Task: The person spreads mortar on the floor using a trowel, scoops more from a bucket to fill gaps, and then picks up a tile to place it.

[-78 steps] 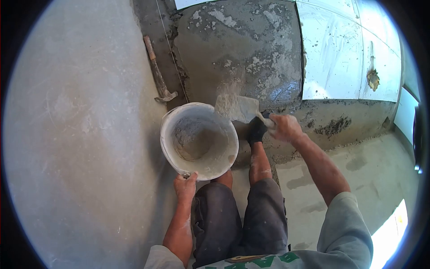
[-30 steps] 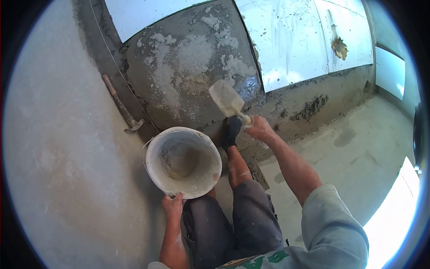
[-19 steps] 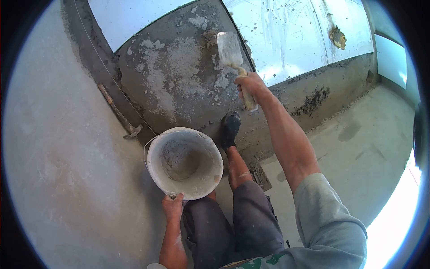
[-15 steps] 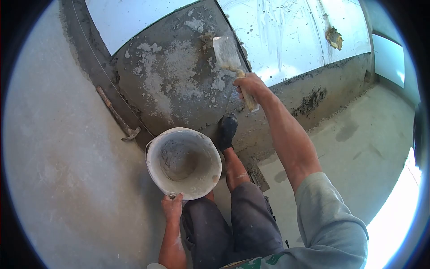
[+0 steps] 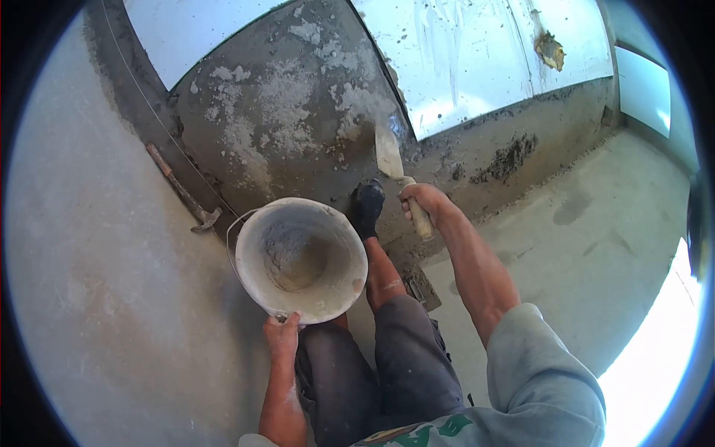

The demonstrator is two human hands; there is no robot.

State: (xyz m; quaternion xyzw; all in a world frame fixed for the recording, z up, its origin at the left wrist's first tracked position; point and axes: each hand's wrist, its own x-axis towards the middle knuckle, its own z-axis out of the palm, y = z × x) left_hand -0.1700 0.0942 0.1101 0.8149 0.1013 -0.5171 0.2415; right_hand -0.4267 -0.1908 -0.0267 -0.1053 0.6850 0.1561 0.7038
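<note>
My left hand (image 5: 282, 334) grips the near rim of a white bucket (image 5: 344, 287), tilted so that I look down into it. Grey residue coats the inside and bottom, and its wire handle hangs over the left side. My right hand (image 5: 424, 201) is closed round the handle of a trowel (image 5: 388, 153), whose flat blade points away from me. The blade overlaps the right part of a grey mortar patch (image 5: 246, 97) strewn with pale crumbs and powder.
A hammer (image 5: 183, 190) lies on the concrete floor (image 5: 112, 298) at the left, near a taut string (image 5: 141, 82). White panels (image 5: 477, 59) border the mortar at the back. My black shoe (image 5: 367, 208) stands at the mortar's near edge, between bucket and trowel.
My right hand has drawn the trowel down toward me, away from the middle of the mortar, and its blade has turned. The left hand still holds the bucket; the view has shifted slightly.
</note>
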